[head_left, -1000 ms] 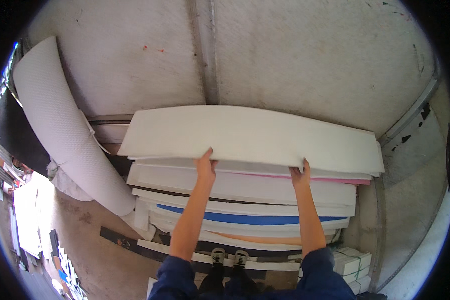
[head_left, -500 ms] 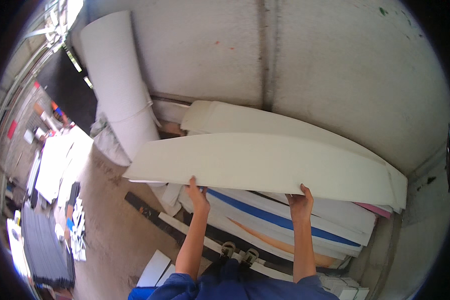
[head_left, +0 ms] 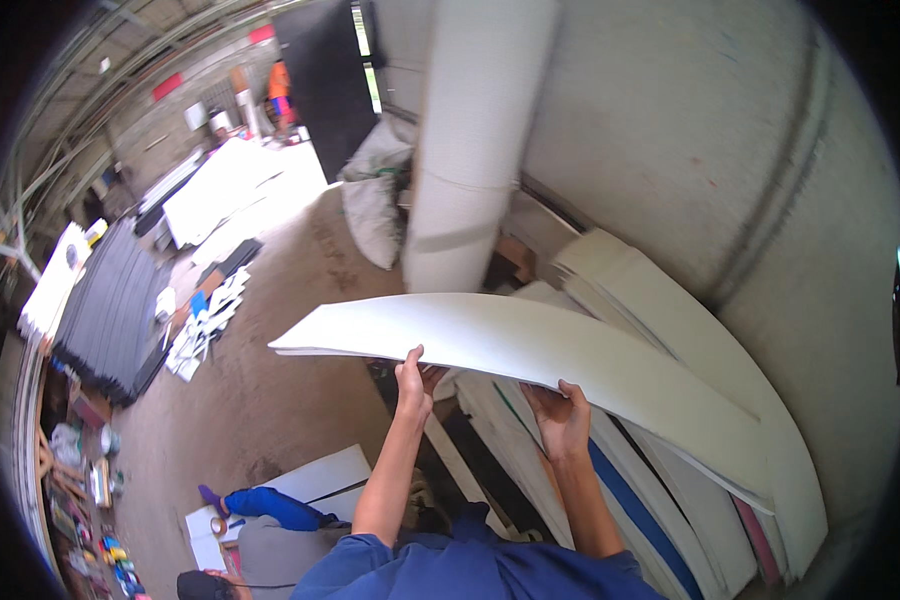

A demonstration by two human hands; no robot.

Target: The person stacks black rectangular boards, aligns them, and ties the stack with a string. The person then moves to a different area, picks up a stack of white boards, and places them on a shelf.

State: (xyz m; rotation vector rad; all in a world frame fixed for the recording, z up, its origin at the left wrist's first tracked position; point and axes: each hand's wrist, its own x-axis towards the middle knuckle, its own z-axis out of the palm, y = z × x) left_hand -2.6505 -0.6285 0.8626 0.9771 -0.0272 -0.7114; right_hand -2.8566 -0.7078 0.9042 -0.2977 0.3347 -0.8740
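A long, thin white sheet, seemingly foam (head_left: 490, 335), spans the middle of the view and bows slightly along its length. My left hand (head_left: 415, 390) grips its near edge, thumb on top and fingers underneath. Farther right, my right hand (head_left: 560, 415) holds the same edge, with its fingers partly hidden below. The right end of the sheet lies over the piled sheets. Beneath and beyond it are more white sheets (head_left: 650, 285), a blue strip (head_left: 635, 510) and a pink strip (head_left: 755, 535).
A big white roll (head_left: 480, 120) stands against the wall (head_left: 660, 100), beside pale sacks (head_left: 375, 210). At lower left, a person in grey (head_left: 280, 550) is down near white boards (head_left: 335, 472). Stacked dark grey sheets (head_left: 115, 310) and white scraps (head_left: 210, 330) lie farther left.
My view has turned left, bringing the person at lower left into sight. The sheet's left end has swung away from the pile toward the floor. Both hands still grip it, now closer together.
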